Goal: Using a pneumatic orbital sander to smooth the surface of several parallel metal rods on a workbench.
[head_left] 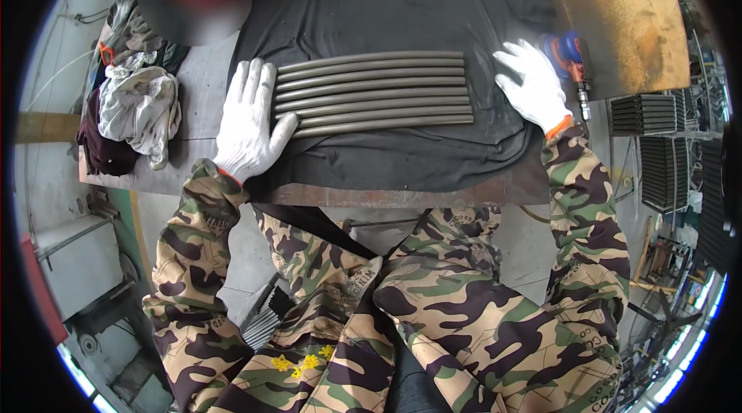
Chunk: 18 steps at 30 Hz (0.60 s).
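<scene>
Several grey metal rods or tubes [375, 92] lie side by side in a row on a black cloth [371, 158]. My left hand [251, 115], in a white knit glove, rests flat against their left ends, fingers extended and thumb over the lower rods. To the right of the row, my right hand [533, 82], also gloved in white, is open with its fingers spread, resting over the cloth. Just beyond it lies a blue and red handheld air tool [570, 61] with a metal fitting; whether the hand touches it I cannot tell.
Crumpled rags [139, 107] lie on the table's left side. A brown board [626, 18] covers the far right. The table's front edge [402, 196] runs close to my body. Stacks of dark tubes [663, 169] stand at the right, and more rods [267, 319] sit low at the left.
</scene>
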{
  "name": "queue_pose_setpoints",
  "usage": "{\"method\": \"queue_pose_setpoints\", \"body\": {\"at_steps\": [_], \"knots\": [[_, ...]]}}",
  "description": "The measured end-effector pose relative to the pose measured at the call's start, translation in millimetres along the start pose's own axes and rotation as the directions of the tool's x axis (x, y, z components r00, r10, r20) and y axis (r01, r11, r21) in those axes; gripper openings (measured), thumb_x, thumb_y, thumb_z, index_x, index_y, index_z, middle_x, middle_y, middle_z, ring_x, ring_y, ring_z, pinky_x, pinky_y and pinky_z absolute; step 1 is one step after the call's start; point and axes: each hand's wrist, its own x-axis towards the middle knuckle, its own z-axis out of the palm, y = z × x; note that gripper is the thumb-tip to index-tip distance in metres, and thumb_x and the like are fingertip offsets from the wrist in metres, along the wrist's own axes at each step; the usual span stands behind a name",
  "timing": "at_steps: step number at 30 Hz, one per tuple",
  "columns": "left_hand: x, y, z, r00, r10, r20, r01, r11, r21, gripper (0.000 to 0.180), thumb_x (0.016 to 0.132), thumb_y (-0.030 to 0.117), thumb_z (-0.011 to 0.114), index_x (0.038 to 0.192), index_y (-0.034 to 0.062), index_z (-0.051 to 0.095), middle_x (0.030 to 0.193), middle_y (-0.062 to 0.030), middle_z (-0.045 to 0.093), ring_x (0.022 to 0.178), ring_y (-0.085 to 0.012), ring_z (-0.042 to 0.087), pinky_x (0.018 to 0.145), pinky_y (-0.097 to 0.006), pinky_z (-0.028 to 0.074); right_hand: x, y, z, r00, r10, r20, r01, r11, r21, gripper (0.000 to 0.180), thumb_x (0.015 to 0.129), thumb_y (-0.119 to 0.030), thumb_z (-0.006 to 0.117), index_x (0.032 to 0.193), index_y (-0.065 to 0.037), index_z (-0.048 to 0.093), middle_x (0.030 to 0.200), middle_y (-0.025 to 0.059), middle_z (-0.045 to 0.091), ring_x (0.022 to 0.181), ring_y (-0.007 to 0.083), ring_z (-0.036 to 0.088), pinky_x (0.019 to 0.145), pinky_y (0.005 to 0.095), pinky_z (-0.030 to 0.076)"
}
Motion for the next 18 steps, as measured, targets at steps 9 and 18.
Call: {"method": "queue_pose_setpoints", "body": {"at_steps": [9,18], "knots": [[0.4,8.6,-5.0,1.000,-0.027,-0.002,0.027,0.996,-0.081,0.088,0.093,0.036,0.073,0.162,-0.0087,0.041,0.166,-0.0360,0.039,0.158,-0.0552,0.032,0.131,-0.057,0.028,32.1,8.7,-29.0,0.988,-0.152,-0.036,0.152,0.988,0.005,0.020,0.091,-0.020,0.079,0.107,-0.011,0.083,0.123,0.0097,0.079,0.127,0.0322,0.069,0.117,0.0475,0.049],[-2.4,8.3,-7.0,0.993,-0.096,0.068,0.103,0.988,-0.116,0.091,0.091,0.032,0.071,0.166,-0.0056,0.036,0.171,-0.0336,0.034,0.161,-0.0529,0.027,0.133,-0.056,0.024,157.2,52.6,-39.9,0.852,0.504,-0.145,-0.522,0.840,-0.146,0.090,0.090,-0.065,0.075,0.154,-0.006,0.056,0.156,0.0198,0.058,0.142,0.0413,0.058,0.118,0.0517,0.048]]}}
